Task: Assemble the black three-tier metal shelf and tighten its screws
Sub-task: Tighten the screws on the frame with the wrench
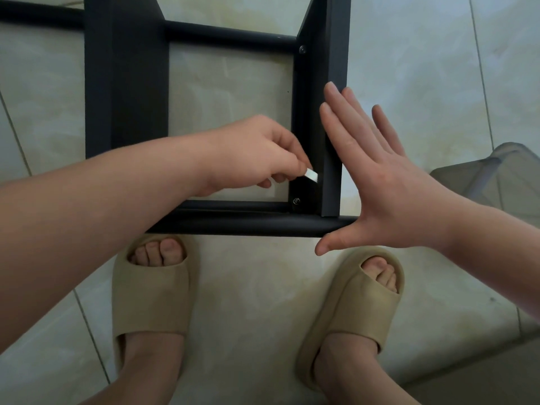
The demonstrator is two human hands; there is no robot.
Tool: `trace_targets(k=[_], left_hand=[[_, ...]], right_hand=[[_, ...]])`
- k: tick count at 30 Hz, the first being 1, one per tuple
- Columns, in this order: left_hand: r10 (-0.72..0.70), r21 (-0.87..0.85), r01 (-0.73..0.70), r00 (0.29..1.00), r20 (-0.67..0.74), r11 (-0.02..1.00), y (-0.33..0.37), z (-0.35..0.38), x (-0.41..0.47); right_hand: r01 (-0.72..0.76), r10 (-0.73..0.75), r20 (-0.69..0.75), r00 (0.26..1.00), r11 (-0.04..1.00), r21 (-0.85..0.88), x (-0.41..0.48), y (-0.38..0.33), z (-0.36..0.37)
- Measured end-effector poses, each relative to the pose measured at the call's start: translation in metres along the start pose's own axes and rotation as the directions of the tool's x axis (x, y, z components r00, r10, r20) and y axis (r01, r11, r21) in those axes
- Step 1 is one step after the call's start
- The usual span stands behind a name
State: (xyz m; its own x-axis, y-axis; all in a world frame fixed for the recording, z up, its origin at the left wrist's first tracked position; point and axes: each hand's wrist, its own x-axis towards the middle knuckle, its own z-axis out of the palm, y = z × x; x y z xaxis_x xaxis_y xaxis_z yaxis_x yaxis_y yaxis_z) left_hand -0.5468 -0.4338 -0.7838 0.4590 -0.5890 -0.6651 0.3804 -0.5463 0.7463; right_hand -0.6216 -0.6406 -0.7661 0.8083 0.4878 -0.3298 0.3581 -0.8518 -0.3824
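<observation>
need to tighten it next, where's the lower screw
Head view: the lower screw sits in the near right corner of the frame, just below the left hand.

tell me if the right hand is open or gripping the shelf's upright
Open. The right hand has straight, spread fingers held flat alongside the black upright; none curl round it.

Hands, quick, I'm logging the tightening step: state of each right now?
Left hand: closed, pinching a small flat white tool.
Right hand: open, fingers straight beside the black metal shelf frame.
</observation>
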Motion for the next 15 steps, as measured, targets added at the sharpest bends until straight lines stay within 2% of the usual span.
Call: trace_targets(k=[3,5,7,11,15], left_hand=[[-0.099,-0.210,0.105,0.994,0.037,0.972,0.000,0.007,0.002],[-0.142,-0.372,0.167,0.985,0.094,0.913,0.000,0.010,0.003],[-0.166,-0.460,0.202,0.979,0.118,0.864,-0.001,0.014,0.004],[-0.172,-0.447,0.174,0.984,0.045,0.877,-0.004,0.017,0.006],[-0.167,-0.358,0.137,0.984,-0.054,0.924,-0.004,0.018,0.007]], right_hand=[[0.003,-0.003,-0.006,1.000,1.000,0.001,0.000,0.000,0.001],[0.004,-0.004,-0.013,1.000,1.000,-0.001,0.000,0.001,0.001],[0.004,-0.004,-0.015,1.000,1.000,0.001,0.000,0.001,0.002],[0.006,-0.006,-0.019,1.000,1.000,0.005,0.000,0.001,0.002],[0.007,-0.007,-0.018,1.000,1.000,0.006,0.000,0.001,0.002]])
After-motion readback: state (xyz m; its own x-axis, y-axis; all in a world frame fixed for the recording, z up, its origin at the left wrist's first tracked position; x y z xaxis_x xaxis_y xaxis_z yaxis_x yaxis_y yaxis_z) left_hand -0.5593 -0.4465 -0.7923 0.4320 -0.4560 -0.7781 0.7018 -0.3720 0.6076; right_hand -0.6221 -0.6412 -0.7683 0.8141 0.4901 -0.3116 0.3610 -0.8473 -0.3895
